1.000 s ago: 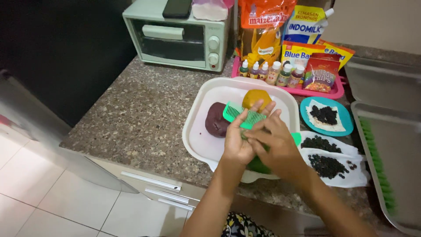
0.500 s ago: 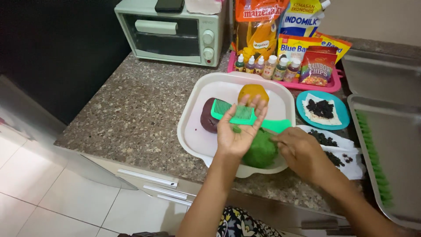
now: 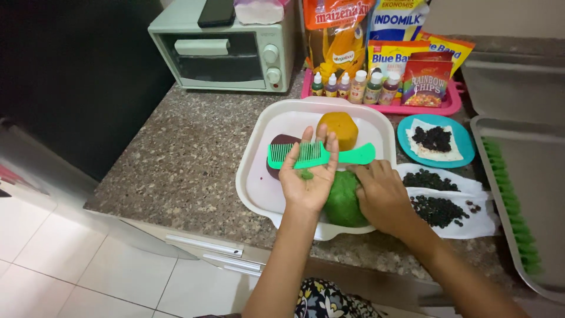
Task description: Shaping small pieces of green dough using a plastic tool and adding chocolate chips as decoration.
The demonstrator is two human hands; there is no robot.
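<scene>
Two hands work over the white tray (image 3: 253, 188) at the middle of the frame. Our left hand (image 3: 309, 176) is turned palm up with fingers spread; a green comb (image 3: 321, 154) lies across the fingertips and a small green bit of dough (image 3: 305, 174) sits loose on the palm. Our right hand (image 3: 382, 197) lies just right of it, palm down, fingers curled against the green dough ball (image 3: 342, 200) near the tray's lower edge, pressing or pinching it; we cannot tell which.

We judge the dough soft and pliable, light in small pieces, a little tacky, so it is best pinched gently from the ball's top with the fingertips. By contrast the comb looks stiff, light plastic, easiest held by its plain handle.

Behind the comb rest an orange dough lump (image 3: 337, 128) and a dark purple one (image 3: 276, 162). Right of centre lie dark chips on white paper (image 3: 438, 203).
</scene>
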